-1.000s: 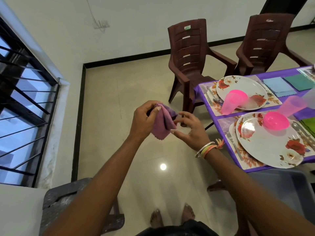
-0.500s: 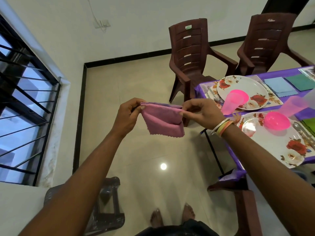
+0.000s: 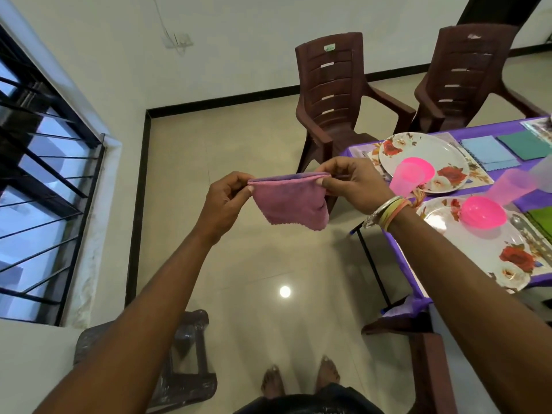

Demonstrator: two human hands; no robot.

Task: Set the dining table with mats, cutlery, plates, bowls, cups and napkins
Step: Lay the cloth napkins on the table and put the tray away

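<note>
I hold the soft pink cloth napkin (image 3: 291,204) folded in mid-air, left of the purple-covered table (image 3: 534,201), left hand (image 3: 225,198) and right hand (image 3: 352,182) pinching its top corners; limp, light, best gripped there.

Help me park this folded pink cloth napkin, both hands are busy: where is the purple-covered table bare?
Only a narrow strip of purple tablecloth shows bare, between the far floral plate and near floral plate, bordered by the translucent pink cup and green cloth napkin. The plates are crowded: a pink plastic bowl sits on the near one.
</note>
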